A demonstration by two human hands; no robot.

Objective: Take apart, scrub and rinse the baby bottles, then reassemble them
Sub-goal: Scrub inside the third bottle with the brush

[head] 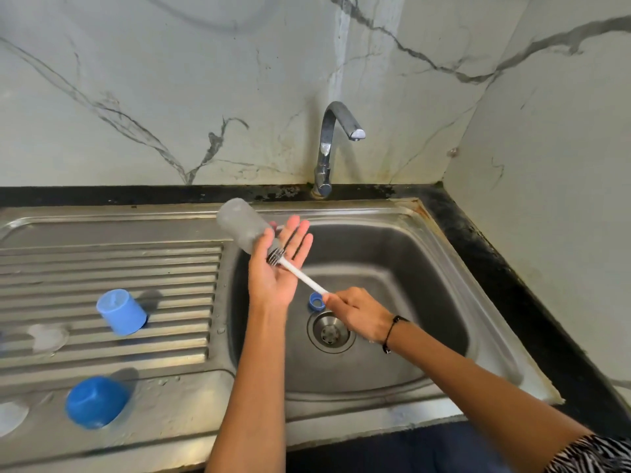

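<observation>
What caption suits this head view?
Left hand steadies clear bottle while right hand works brush over sink.

Bottle (240,227) lies across the left hand's fingers (297,238), base poking out past them to the left. Brush (300,276) runs from those fingers to the right hand's fingers (336,300) — ring (316,301) in the sink (403,254) just behind those.
</observation>
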